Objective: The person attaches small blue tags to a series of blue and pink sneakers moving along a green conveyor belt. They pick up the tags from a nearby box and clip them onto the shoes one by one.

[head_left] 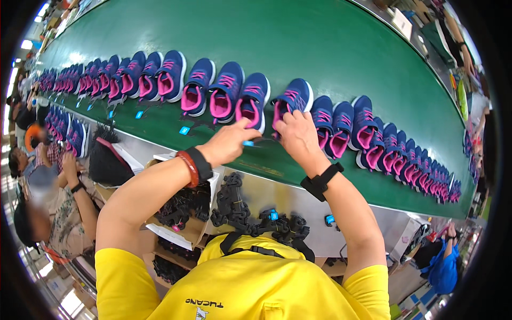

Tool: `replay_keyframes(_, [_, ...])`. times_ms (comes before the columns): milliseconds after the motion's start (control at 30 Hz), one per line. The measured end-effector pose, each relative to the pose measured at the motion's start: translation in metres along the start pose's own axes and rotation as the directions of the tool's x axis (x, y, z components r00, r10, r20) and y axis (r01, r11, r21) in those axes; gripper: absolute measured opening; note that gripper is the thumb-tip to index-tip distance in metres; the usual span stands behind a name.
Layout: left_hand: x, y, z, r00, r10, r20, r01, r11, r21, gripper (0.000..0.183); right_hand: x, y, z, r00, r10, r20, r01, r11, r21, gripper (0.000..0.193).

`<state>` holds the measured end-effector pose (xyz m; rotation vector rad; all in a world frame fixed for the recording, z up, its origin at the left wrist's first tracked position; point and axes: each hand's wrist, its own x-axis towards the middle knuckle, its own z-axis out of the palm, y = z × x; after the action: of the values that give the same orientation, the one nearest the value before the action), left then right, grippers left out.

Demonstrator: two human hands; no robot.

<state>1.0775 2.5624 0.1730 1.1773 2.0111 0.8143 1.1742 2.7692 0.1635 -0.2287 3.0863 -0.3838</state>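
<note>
Left hand (pixel 226 143) raised over the near edge of the green belt (pixel 330 58), grip pinched narrow on a small blue tag (pixel 248 143) with a dark string running toward the right. Right hand (pixel 298 136) just beside it, grip closed on the tongue of a blue and pink shoe (pixel 292 100), toe pointing away. Shoe resting on the belt, in a long curving row of like shoes (pixel 160 80), more of them (pixel 384 146) packed close to the right. Black band on each wrist, red one too on the left. Below the hands, a heap of black tag strings (pixel 234 205) on the grey ledge, cardboard boxes (pixel 184 224) beside. Another person (pixel 58 213) seated at far left.
</note>
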Motion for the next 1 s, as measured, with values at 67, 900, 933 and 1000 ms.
replay_keyframes(67, [0.003,0.000,-0.008,0.995,0.097,-0.026,-0.096,0.993,0.065,0.062,-0.001,0.003,-0.008,0.990,0.102,-0.100,-0.088,0.986,0.138,0.023])
replay_keyframes(900, [0.091,0.076,0.097,0.960,0.274,0.061,-0.281,0.922,0.266,0.010,-0.362,0.031,-0.049,0.541,0.758,0.365,-0.838,0.452,0.304,0.028])
replay_keyframes(933, [0.088,0.080,0.102,0.963,0.262,0.064,-0.269,0.925,0.269,0.009,-0.363,0.037,-0.051,0.519,0.750,0.410,-0.849,0.397,0.349,0.026])
replay_keyframes(1000, [0.085,0.083,0.105,0.976,0.201,0.085,-0.218,0.928,0.302,0.018,-0.360,0.042,-0.059,0.561,0.748,0.355,-0.818,0.437,0.373,0.023])
